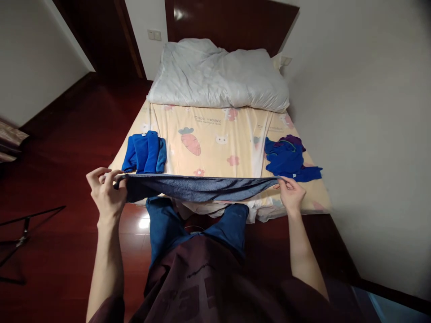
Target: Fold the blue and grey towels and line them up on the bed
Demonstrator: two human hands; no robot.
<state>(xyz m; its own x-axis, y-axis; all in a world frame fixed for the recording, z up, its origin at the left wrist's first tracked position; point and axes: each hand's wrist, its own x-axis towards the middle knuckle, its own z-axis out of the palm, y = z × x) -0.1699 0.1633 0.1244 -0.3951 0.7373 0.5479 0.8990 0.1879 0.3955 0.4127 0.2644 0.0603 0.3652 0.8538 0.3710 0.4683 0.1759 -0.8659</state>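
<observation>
A long grey-blue towel (198,187) is stretched level between my two hands, above the near edge of the bed. My left hand (108,190) pinches its left end, and my right hand (291,193) pinches its right end between thumb and fingers. Beyond my left hand, folded blue cloths (145,152) lie side by side on the bed. Past my right hand is a loose, crumpled heap of blue cloth (286,159), with a purple cloth (298,141) partly under it.
The bed (215,139) has a yellow sheet with carrot and rabbit prints. A pale quilt (218,78) lies bunched by the dark headboard (229,22). Black metal legs (25,231) stand on the red floor at left. A wall (370,134) rises at right.
</observation>
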